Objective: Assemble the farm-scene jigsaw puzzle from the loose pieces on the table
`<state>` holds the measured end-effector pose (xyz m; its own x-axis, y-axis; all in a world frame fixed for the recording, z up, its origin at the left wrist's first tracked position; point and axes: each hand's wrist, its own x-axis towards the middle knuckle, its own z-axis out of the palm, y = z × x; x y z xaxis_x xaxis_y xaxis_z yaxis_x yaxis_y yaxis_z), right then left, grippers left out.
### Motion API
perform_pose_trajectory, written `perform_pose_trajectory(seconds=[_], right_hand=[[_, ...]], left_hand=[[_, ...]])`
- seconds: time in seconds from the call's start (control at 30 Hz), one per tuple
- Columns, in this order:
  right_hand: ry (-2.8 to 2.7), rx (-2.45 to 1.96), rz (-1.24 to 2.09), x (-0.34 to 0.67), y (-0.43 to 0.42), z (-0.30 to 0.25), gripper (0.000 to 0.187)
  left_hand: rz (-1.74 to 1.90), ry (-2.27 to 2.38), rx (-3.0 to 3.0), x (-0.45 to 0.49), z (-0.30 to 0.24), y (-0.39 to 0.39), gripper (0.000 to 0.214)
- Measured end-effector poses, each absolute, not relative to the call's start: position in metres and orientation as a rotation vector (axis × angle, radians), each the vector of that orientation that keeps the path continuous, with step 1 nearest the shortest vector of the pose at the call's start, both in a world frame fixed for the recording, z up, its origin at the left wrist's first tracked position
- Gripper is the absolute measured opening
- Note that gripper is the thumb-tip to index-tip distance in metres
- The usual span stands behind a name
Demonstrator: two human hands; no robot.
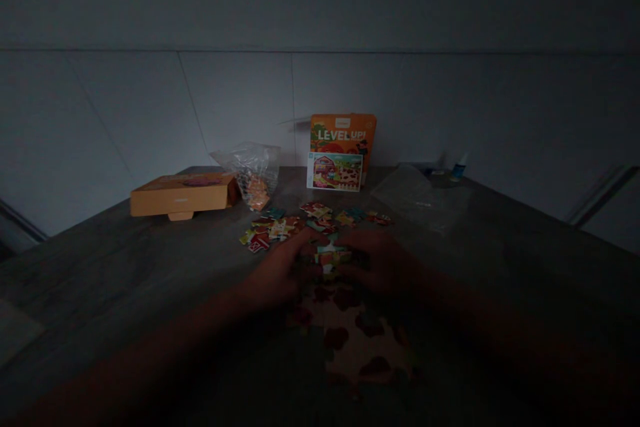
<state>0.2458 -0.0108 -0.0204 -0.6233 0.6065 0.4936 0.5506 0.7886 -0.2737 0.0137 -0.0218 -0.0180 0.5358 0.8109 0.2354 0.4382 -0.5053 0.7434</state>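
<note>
I take the picture card (335, 172) as my landmark. In front of it and to its left, the left hand (280, 272) has its fingers curled inward at the small cluster of puzzle pieces (331, 260); in this dimness I can't tell whether they pinch it. My worry there is the loose pieces (286, 228), just beyond that hand: a swing outward could scatter them. The cluster lies straight in front of the card, between the hands, and uneven pressure from the two sides could spring its joints or bend a tab. Nearer me in front of the card is the larger joined section (350, 333); a wrist dropping low could drag it apart. In front and to the card's right, the right hand (384, 261) has bent fingers reaching the cluster's other side, their grip also unreadable to me.

Around these, left to right: an orange box (180, 197) lies flat well left of the card, then a clear bag (253, 170) with orange contents stands nearer it. The LEVEL UP! box (345, 133) stands right behind the card. To its right lie crumpled plastic wrap (417, 197) and, farther, a small bottle (459, 168). The loose pieces crowd the way from the hands to the card; the wrap could snag a reach rightward.
</note>
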Motion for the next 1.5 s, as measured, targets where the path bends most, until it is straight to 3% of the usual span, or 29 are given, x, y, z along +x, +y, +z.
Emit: perform_pose_trajectory(seconds=[0.33,0.8,1.17,1.5], right_hand=[[-2.386,-0.855,0.051,0.242,-0.013,-0.02,0.019],[-2.427,-0.902,0.136,0.242,-0.015,-0.016,0.027],[-2.473,-0.762,0.199,0.255,-0.006,-0.014,0.019],[-2.498,-0.715,0.129,0.255,-0.003,-0.014,0.03]], left_hand=[[0.819,0.988,2.171,0.014,-0.018,-0.021,0.02],[0.871,1.05,2.21,0.014,-0.018,-0.021,0.018],[0.759,1.209,2.204,0.015,-0.014,-0.019,0.01],[0.744,1.1,2.279,0.011,-0.02,-0.01,0.015]])
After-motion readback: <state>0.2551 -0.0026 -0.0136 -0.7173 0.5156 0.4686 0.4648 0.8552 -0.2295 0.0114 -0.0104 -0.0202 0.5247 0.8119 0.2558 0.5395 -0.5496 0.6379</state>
